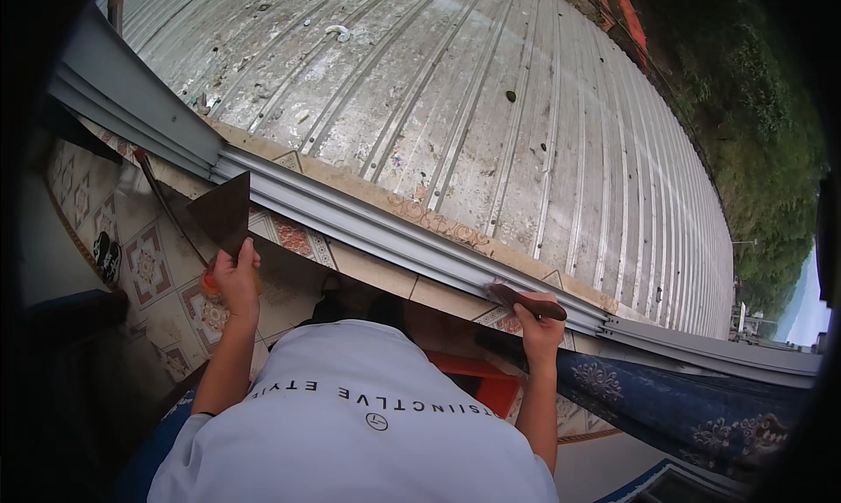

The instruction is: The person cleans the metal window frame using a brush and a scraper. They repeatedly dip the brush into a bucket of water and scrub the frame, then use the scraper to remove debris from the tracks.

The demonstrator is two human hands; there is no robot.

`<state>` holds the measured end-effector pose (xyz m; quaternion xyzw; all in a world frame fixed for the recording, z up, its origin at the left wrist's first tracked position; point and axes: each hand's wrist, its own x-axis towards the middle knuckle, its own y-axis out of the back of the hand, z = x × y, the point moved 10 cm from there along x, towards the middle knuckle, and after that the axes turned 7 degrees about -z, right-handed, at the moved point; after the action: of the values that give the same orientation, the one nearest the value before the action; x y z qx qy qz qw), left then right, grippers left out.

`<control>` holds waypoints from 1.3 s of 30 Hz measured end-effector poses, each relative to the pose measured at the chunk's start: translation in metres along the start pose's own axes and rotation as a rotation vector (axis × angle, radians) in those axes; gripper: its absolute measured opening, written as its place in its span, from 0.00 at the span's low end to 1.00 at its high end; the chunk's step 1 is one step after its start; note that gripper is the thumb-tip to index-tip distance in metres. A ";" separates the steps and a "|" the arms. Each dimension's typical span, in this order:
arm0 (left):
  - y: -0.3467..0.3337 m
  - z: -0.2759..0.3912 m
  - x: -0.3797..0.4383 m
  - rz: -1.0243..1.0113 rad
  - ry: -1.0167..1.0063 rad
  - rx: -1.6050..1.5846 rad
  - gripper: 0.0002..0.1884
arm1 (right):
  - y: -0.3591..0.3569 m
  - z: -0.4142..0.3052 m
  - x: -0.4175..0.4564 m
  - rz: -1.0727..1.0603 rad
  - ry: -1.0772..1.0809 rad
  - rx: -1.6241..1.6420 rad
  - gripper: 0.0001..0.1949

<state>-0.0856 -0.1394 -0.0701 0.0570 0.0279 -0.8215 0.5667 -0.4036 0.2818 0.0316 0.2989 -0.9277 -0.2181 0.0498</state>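
Note:
My left hand (236, 281) grips a flat, dark, trapezoid-shaped plate (225, 214), like a wide scraper or small dustpan. It is raised above the tiled windowsill, its wide edge pointing away from me. My right hand (543, 324) holds a brush by its dark brown handle (540, 306). The brush's bristles (497, 291) reach the metal window track (387, 240) and look blurred. Several parallel grooves run along this track, between the inner tiled sill (374, 270) and the outer ledge (427, 219).
Outside lies a ribbed metal roof (460, 109) with scattered debris. A grey window frame (144, 96) stands left, a patterned blue curtain (631, 388) hangs right. Below are a patterned tile floor (148, 260), a thin rod (167, 207), shoes (107, 257) and a red-orange object (493, 388).

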 end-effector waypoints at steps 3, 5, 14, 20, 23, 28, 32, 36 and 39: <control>-0.008 0.008 -0.001 -0.011 0.001 -0.012 0.04 | -0.006 0.039 0.000 0.011 -0.120 0.228 0.09; -0.003 0.015 -0.003 0.003 -0.012 -0.072 0.04 | -0.038 0.035 0.020 -0.006 -0.104 0.363 0.09; 0.069 0.025 -0.036 0.220 0.003 -0.028 0.03 | -0.294 -0.060 0.117 -0.413 0.240 0.440 0.11; 0.116 0.007 -0.066 0.396 -0.020 -0.065 0.03 | -0.320 -0.150 0.124 -0.332 0.578 0.446 0.08; 0.128 -0.006 -0.074 0.418 -0.004 -0.071 0.04 | -0.283 -0.131 0.107 -0.468 0.304 0.433 0.08; 0.121 -0.015 -0.064 0.408 0.065 -0.127 0.04 | -0.202 -0.095 0.062 -0.405 0.449 0.028 0.08; 0.111 -0.018 -0.052 0.362 0.038 -0.201 0.05 | -0.216 -0.107 0.053 -0.378 0.552 -0.085 0.07; 0.109 -0.004 -0.049 0.365 0.040 -0.191 0.05 | -0.270 -0.111 0.073 -0.315 0.560 -0.013 0.07; 0.125 -0.005 -0.059 0.416 0.050 -0.151 0.05 | -0.322 -0.133 0.087 -0.302 0.604 0.009 0.07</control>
<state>0.0516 -0.1289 -0.0651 0.0391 0.0910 -0.6807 0.7258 -0.2736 -0.0517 0.0079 0.4841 -0.8173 -0.1205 0.2883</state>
